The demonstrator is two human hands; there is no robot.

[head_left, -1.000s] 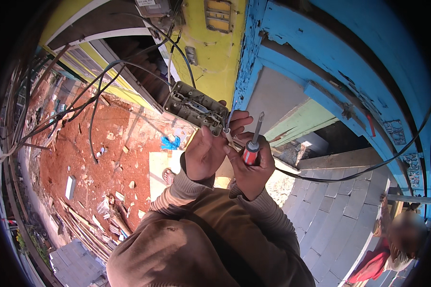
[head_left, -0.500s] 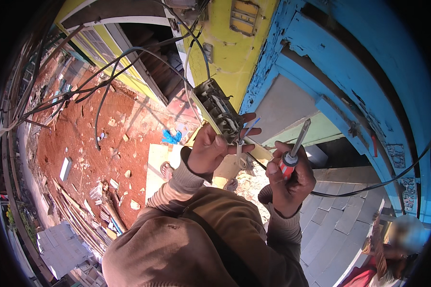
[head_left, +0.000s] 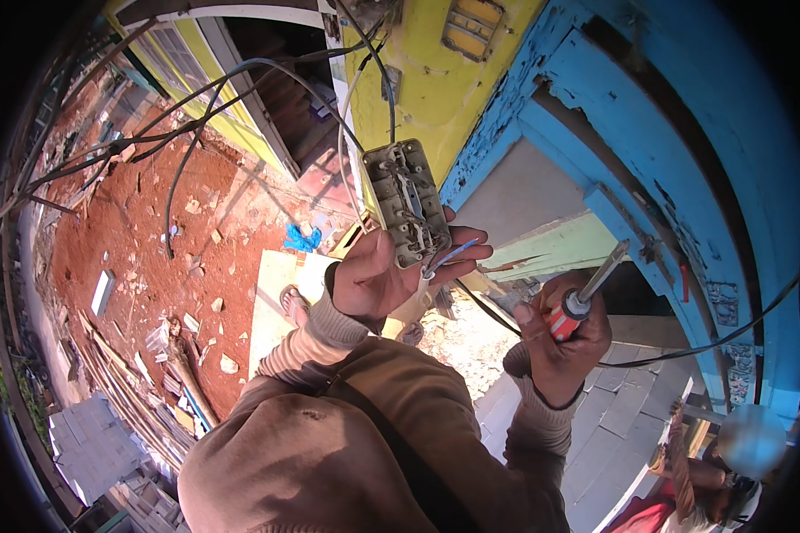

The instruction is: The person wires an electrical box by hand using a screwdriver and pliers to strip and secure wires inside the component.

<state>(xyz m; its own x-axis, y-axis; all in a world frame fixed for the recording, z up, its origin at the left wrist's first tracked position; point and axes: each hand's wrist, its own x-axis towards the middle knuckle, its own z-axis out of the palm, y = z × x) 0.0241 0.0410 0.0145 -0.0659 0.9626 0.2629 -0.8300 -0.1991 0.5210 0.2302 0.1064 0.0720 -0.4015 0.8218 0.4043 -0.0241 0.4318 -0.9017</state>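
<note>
My left hand [head_left: 378, 280] holds up an opened power strip [head_left: 407, 200], its fingers spread beneath and behind the casing. The strip's inside faces up and shows metal contacts and dirty grey compartments. At its lower end a white cable [head_left: 428, 274] with a thin blue wire [head_left: 458, 252] sticks out by my fingers. To the right, my right hand [head_left: 564, 342] is closed around a screwdriver [head_left: 572, 315] with a red and white handle, its metal shaft pointing up and right, apart from the strip. A dark cable meets the strip's upper end.
Black cables [head_left: 196, 124] hang across the upper left. A yellow wall [head_left: 427, 89] and a blue peeling wooden frame [head_left: 649, 107] stand ahead. Rubble and wood sticks [head_left: 120, 382] lie on red soil. Grey tiles [head_left: 613, 409] and another person [head_left: 711, 480] are at right.
The power strip has turned so that its inside faces me more. My left thumb has moved back from its lower end. My right hand with the screwdriver has shifted right.
</note>
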